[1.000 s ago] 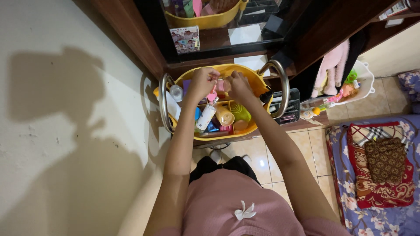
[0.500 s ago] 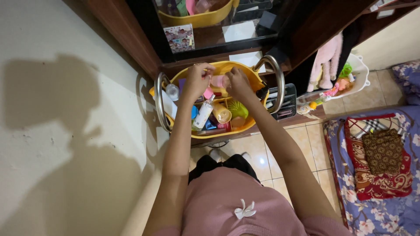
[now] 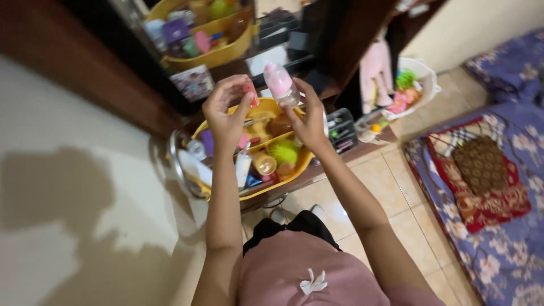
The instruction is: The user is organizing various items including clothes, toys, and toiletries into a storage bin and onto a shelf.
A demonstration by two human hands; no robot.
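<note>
- Bottle: pink cap, clear body.
- Small item in the left hand: red.
- Basket: yellow.
- Shirt: dusty pink, white bow.
- Bedding: blue, floral.
- Cushion: brown, dotted.

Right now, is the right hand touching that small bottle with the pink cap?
Touching. The head view shows the right hand with its fingers wrapped round the clear body of the small bottle, holding it up above the yellow basket.
</note>
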